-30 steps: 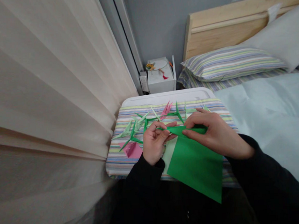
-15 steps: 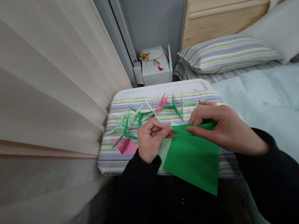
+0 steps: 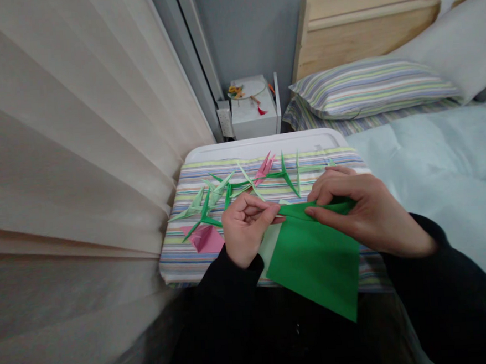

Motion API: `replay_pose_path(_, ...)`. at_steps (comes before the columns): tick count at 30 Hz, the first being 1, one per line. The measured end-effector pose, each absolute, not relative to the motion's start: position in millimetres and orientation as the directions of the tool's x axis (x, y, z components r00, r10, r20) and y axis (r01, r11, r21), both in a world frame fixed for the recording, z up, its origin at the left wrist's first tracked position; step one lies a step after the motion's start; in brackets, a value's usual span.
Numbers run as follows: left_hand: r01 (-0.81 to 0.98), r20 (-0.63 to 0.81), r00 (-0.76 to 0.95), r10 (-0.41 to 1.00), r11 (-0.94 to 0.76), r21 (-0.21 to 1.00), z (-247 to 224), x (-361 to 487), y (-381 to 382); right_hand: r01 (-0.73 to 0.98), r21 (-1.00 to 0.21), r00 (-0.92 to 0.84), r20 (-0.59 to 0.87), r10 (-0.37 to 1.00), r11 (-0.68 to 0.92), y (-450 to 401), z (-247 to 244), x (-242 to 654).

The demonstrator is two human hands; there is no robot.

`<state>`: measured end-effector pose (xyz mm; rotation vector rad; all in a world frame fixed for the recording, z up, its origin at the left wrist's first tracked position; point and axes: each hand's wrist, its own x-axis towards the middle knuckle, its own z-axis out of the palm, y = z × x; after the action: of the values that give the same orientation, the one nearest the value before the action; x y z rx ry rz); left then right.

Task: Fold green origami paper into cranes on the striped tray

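A sheet of dark green paper (image 3: 315,263) hangs toward me over the near table edge, its upper border folded over. My left hand (image 3: 248,226) pinches the left end of that fold between thumb and fingers. Gripping the fold farther right is my right hand (image 3: 353,205), thumb in front and fingers behind. A pale green strip of paper (image 3: 270,246) shows along the sheet's left side. Just beyond my hands lie folded paper pieces: dark green pointed ones (image 3: 284,173), light green ones (image 3: 218,190) and a pink one (image 3: 264,169). Left of my left hand is a pink folded paper (image 3: 206,240).
The small table (image 3: 265,145) has a striped cloth (image 3: 182,269) on it. A pale curtain (image 3: 100,158) hangs close on the left. The bed (image 3: 428,152) with a striped pillow (image 3: 378,86) is at right. Behind stands a white cabinet (image 3: 254,127).
Both hands keep their pinch on the green paper. My right fingers have shifted very slightly right along the fold, and the sheet's lower corner hangs slightly lower and farther right.
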<state>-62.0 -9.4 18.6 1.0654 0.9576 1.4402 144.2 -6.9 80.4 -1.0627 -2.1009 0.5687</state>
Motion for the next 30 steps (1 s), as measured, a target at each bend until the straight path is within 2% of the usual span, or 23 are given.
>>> replay_pose_path(5, -0.292, 0.098, -0.086, 0.991, -0.119, 0.949, 15.8, -65.8, -6.2, 0.539, -0.611, -0.362, 0.454, 0.814, 0.58, -3.5, 72.4, 137.6)
replay_pose_path(10, -0.3, 0.05, -0.024, 0.998, -0.055, 0.952, 12.9, -69.1, -4.3, 0.519, -0.611, -0.349, 0.486, 0.801, 0.597, -1.5, 65.7, 125.6)
replay_pose_path(16, -0.357, 0.009, -0.017, 1.0, -0.015, 0.934, 14.1, -66.9, -5.5, 0.49, -0.651, -0.332, 0.475, 0.815, 0.58, -0.8, 63.6, 117.8)
replay_pose_path(30, -0.29, -0.047, -0.073, 0.996, 0.024, 0.957, 16.7, -67.7, -5.7, 0.438, -0.712, -0.345, 0.43, 0.834, 0.549, 1.5, 62.0, 117.4)
